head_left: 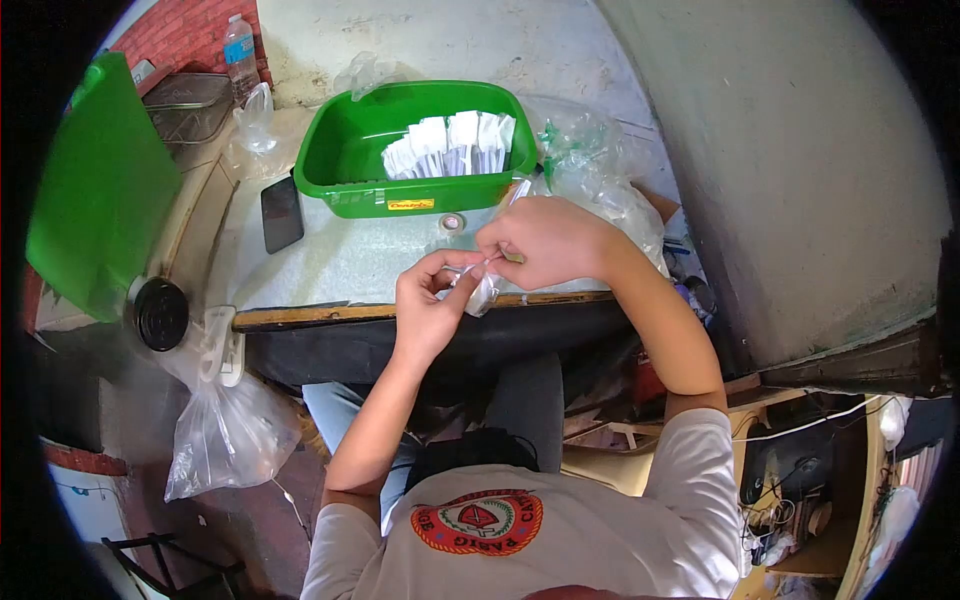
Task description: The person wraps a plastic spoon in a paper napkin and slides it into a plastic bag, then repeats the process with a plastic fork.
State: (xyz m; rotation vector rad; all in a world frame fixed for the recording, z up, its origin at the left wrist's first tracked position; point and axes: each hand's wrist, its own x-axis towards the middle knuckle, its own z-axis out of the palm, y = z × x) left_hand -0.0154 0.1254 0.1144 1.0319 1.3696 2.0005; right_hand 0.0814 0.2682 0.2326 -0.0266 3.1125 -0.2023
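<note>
Both hands pinch one small packet (480, 290) at table edge, left hand (425, 305) at 7 o'clock, right hand (545, 240) at 1; approx. 10 done packets stand in tub (345, 165) at 12, w/ more bags (600, 170) apparently left.

Green tub (345, 150) on the far half of the desk (340, 262), a row of white folded packets (452, 145) standing in its right side; yellow label on its near wall. Black phone (281, 213) flat just left of the tub. Small tape roll (452, 222) near the tub's front. Crumpled clear plastic bags (590, 165) to the right. Far left: water bottle (239, 45), wire tray (188, 103), green board (100, 190). Clear bag (225, 430) hangs below the desk's left corner, beside a black round lid (160, 313).
</note>
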